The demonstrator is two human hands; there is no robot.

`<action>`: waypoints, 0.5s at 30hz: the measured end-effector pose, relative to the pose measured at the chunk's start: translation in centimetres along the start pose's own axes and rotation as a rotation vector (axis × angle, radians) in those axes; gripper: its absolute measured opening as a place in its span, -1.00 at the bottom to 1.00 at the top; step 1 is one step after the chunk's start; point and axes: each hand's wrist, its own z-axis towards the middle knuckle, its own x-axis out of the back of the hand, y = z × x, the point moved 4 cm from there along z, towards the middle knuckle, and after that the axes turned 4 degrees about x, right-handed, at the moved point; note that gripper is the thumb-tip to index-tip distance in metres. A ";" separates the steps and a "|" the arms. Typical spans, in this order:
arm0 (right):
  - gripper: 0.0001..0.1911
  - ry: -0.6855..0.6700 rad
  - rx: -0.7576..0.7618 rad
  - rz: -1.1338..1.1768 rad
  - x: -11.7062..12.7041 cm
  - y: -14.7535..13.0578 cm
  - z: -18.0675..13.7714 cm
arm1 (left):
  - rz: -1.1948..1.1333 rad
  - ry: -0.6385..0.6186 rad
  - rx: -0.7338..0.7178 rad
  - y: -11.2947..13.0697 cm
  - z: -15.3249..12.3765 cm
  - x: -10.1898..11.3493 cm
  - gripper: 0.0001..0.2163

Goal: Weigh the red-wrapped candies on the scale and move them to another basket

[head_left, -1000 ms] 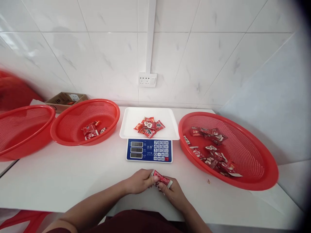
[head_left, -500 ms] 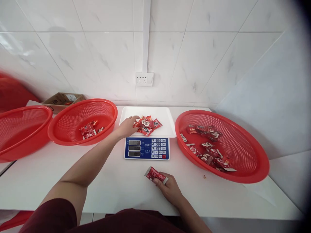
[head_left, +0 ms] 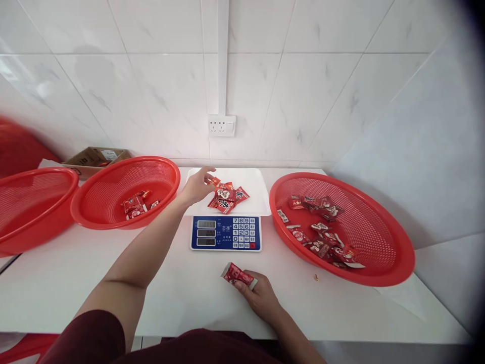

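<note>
My left hand (head_left: pixel 199 186) is over the left part of the scale's white tray (head_left: pixel 255 177). Its thumb and fingers close on the edge of a small red snack packet (head_left: pixel 215 181). Beside it on the tray lies a loose pile of red snack packets (head_left: pixel 228 196) with white and dark lettering. My right hand (head_left: pixel 261 298) is low over the table in front of the scale, wrapped round a red and white packet (head_left: pixel 238 275). Between the hands sits the scale's blue panel (head_left: pixel 226 233), with three small displays and a keypad.
A large red basket (head_left: pixel 394 227) at right holds several red packets. Another red basket (head_left: pixel 94 202) at left has a few packets; a further red basket (head_left: pixel 34 202) stands at far left. Behind them is a cardboard box (head_left: pixel 91 156). A tiny scrap (head_left: pixel 317 277) lies on the white table (head_left: pixel 170 298).
My left hand has risen slightly toward the back of the tray, lifting a small packet at the pile's edge. My right hand still holds its packet. The view has shifted slightly.
</note>
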 end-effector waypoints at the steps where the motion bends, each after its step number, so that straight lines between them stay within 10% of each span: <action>1: -0.60 0.002 0.006 -0.004 0.0 -0.1 0.0 | -0.053 -0.033 -0.008 0.3 0.1 -0.4 -0.56; 15: -0.61 0.018 0.027 -0.009 0.1 0.0 0.0 | 0.134 -0.192 -0.133 2.4 1.2 -3.2 -0.66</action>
